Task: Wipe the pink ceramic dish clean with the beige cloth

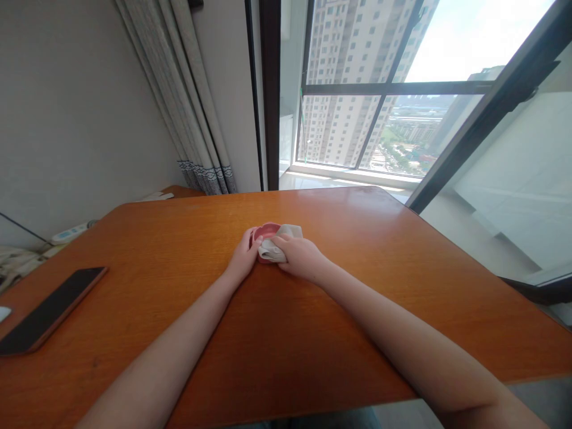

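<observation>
A small pink bowl-like dish (267, 229) with a wavy rim rests on the wooden table, in front of me. My left hand (243, 256) is closed on its left side, thumb over the near rim. My right hand (298, 256) grips a whitish folded cloth (273, 251) and presses it against the dish's right and near side. The cloth hides much of the dish's inside. The fingertips of my right hand are partly sunk in the cloth.
The orange-brown wooden table (179, 333) spreads around my arms. A long dark flat object with a brown edge (53, 310) lies at the left, beside a partly visible white item (3, 313). Beyond the far edge are a grey curtain (192, 119) and a window (357, 131).
</observation>
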`<control>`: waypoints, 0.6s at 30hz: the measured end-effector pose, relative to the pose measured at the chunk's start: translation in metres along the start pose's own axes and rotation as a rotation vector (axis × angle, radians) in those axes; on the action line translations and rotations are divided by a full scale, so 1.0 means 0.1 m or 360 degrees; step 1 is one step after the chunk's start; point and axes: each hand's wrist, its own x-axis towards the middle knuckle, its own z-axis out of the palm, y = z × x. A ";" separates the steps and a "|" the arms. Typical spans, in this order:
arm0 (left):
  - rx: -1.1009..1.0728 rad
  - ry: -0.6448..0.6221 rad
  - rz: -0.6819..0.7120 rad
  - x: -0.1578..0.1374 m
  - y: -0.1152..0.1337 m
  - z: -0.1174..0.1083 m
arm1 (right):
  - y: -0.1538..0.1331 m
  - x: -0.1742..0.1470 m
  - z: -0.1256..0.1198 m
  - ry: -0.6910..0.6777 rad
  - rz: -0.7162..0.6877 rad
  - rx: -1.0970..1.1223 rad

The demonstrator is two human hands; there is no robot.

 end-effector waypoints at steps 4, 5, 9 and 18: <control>-0.0045 0.0030 -0.0018 -0.01 0.03 0.00 | 0.08 0.01 0.07 -0.0036 -0.0043 -0.0075; -0.0109 0.0068 -0.0026 -0.02 0.05 0.02 | 0.09 0.01 0.09 -0.0025 -0.0058 -0.0106; -0.0487 0.0313 -0.0079 -0.08 0.17 0.15 | 0.05 -0.01 0.18 0.0101 -0.0086 -0.0312; -0.0367 0.0357 -0.0012 -0.10 0.25 0.08 | 0.22 0.03 0.23 0.0282 -0.0460 -0.0504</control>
